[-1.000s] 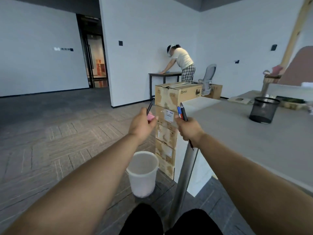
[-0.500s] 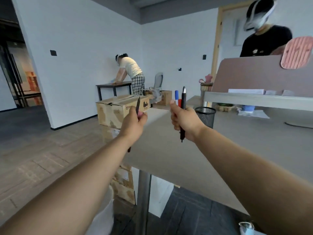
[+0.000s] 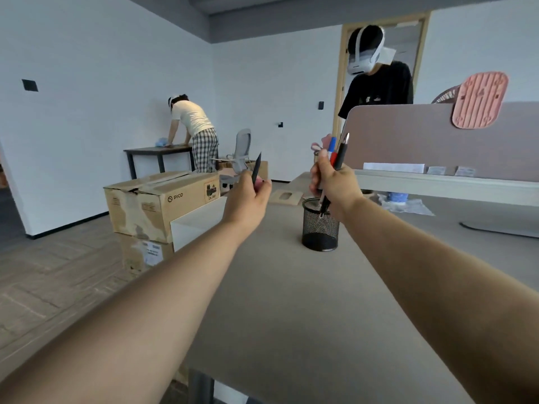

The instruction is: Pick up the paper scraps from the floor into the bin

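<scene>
Counts around the grey desk

Two hands; four pens (image 3: 338,154), three at 1 o'clock, one (image 3: 256,170) at 12; one mesh pen holder (image 3: 320,225); two stacked cardboard boxes (image 3: 157,205); two other people.

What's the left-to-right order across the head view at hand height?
Cardboard box → left hand holding a dark pen → right hand holding pens over the mesh pen cup → desk divider.

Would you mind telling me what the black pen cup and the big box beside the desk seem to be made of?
The pen cup looks like black wire mesh, probably metal with a matte finish: the desk shows through its fine grid. The box looks like plain brown corrugated cardboard, unfinished: it has taped flaps, a printed logo and scuffed pale patches where the surface seems torn.
</scene>
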A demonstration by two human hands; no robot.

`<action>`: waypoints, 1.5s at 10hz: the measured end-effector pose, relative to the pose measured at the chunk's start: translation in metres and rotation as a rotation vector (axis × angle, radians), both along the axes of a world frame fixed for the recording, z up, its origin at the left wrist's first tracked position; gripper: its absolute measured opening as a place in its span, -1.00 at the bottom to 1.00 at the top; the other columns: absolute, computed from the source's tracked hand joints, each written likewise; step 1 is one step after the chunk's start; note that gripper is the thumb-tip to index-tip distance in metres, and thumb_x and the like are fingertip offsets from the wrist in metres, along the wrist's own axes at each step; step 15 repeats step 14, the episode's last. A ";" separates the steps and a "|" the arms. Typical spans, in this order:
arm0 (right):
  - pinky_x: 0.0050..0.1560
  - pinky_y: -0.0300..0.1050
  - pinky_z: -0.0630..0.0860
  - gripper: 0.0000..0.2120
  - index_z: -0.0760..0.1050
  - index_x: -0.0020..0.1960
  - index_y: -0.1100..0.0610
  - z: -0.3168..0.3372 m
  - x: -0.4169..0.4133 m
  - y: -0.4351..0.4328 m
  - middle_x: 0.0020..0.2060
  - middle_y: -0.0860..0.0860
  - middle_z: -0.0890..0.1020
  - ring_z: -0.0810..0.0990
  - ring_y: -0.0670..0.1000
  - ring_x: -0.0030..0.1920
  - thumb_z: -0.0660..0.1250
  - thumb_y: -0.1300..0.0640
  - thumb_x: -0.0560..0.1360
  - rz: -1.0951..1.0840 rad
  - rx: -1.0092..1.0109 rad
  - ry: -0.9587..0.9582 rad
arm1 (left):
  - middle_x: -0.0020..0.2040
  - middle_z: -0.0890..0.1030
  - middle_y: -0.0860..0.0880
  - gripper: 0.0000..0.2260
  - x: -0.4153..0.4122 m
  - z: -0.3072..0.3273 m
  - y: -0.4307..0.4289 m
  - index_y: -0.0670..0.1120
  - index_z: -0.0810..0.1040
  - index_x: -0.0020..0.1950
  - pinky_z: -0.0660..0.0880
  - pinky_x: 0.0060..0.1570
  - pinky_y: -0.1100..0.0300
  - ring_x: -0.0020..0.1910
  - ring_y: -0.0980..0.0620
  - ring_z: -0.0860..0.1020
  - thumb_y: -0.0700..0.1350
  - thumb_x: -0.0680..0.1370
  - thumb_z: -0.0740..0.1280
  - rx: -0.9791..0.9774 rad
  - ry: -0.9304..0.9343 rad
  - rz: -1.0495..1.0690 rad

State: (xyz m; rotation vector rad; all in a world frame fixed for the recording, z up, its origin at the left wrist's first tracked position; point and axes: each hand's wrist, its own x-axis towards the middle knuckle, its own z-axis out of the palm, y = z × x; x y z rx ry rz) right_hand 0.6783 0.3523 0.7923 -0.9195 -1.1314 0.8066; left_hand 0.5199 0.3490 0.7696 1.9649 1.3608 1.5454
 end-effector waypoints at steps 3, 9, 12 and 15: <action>-0.35 -0.29 0.47 -0.67 0.47 -0.23 0.14 -0.005 0.031 0.066 -0.34 -0.01 0.53 0.48 -0.07 -0.39 0.16 -0.03 0.58 -0.160 -0.045 -0.177 | -0.33 0.35 0.06 -0.83 0.041 0.001 0.041 -0.14 0.31 -0.08 0.17 -0.31 0.21 -0.28 -0.02 0.38 -0.06 0.60 0.16 -0.015 -0.038 -0.076; 0.06 -0.16 0.24 -0.70 0.37 0.13 0.08 -0.066 0.088 0.049 0.05 0.02 0.49 0.44 0.02 0.07 0.11 -0.12 0.57 -0.151 -0.217 -0.353 | -0.39 0.34 0.03 -0.84 0.110 0.047 0.089 -0.09 0.30 -0.09 0.29 -0.29 0.12 -0.40 0.04 0.33 -0.02 0.60 0.11 0.033 -0.218 -0.290; -0.07 -0.16 0.34 -0.84 0.36 0.12 0.12 -0.076 0.118 0.044 0.05 0.12 0.54 0.47 0.06 -0.04 0.11 0.22 0.56 -0.209 -0.250 -0.494 | -0.10 0.53 -0.09 -0.71 0.143 -0.002 0.116 -0.09 0.36 0.05 0.41 0.05 0.01 -0.04 -0.12 0.50 0.11 0.60 0.03 -0.253 0.138 -0.272; -0.16 -0.18 0.38 -0.74 0.39 0.21 0.19 -0.081 0.121 0.034 -0.03 0.07 0.53 0.49 0.06 -0.11 0.13 0.25 0.53 -0.247 -0.357 -0.640 | 0.19 0.53 -0.06 -0.70 0.120 -0.018 0.110 0.02 0.47 0.13 0.36 0.24 -0.07 0.18 -0.12 0.46 0.17 0.52 0.21 -0.335 0.375 -0.014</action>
